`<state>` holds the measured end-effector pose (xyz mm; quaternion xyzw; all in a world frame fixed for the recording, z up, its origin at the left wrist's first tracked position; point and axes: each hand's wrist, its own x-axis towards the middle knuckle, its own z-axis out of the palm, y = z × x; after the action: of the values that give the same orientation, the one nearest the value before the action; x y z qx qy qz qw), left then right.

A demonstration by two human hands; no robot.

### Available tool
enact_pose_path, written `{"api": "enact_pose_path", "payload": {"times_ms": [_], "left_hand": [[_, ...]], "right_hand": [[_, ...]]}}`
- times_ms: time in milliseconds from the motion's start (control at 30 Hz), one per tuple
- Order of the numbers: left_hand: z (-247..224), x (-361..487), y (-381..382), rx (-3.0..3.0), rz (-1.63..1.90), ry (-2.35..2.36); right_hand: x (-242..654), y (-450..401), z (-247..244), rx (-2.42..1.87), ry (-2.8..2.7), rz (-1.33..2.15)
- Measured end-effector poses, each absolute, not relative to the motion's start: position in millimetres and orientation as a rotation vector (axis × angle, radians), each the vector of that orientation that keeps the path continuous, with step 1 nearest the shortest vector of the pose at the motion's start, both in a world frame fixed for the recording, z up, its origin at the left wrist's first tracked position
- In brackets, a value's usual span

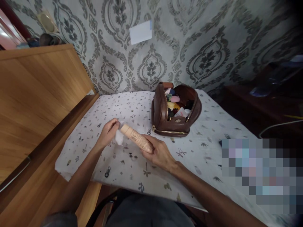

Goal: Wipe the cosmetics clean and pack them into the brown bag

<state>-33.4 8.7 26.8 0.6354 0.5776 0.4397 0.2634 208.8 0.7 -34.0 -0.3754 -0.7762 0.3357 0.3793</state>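
My right hand is wrapped round the lower end of a peach-coloured tube with small print on it. The tube is tilted, its capped end pointing up and left. Close to that cap, my left hand pinches a crumpled white tissue or wipe, which hangs below the fingers. Whether the tissue touches the tube, I cannot tell. Beyond my right hand stands a brown leather bag, unzipped, with several small bottles and packets inside.
A table with a white printed cloth lies under my hands, against a patterned wall. A wooden panel rises on the left. A blurred-out item lies at the right, and dark furniture stands behind it.
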Motion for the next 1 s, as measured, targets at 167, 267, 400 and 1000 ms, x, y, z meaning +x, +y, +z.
{"api": "enact_pose_path", "payload": {"times_ms": [167, 267, 400, 1000], "left_hand": [[40, -33, -4, 1.965, 1.030, 1.306], [45, -33, -6, 1.960, 0.855, 1.274], [40, -36, -3, 1.904, 0.846, 1.335], [34, -43, 0, 1.900, 1.132, 1.235]], "right_hand": [[209, 3, -28, -0.928, -1.904, 1.084], [208, 2, -27, -0.930, -1.929, 1.118], [208, 1, -32, -0.913, -2.018, 0.872], [210, 4, -34, -0.878, -1.950, 0.846]]}}
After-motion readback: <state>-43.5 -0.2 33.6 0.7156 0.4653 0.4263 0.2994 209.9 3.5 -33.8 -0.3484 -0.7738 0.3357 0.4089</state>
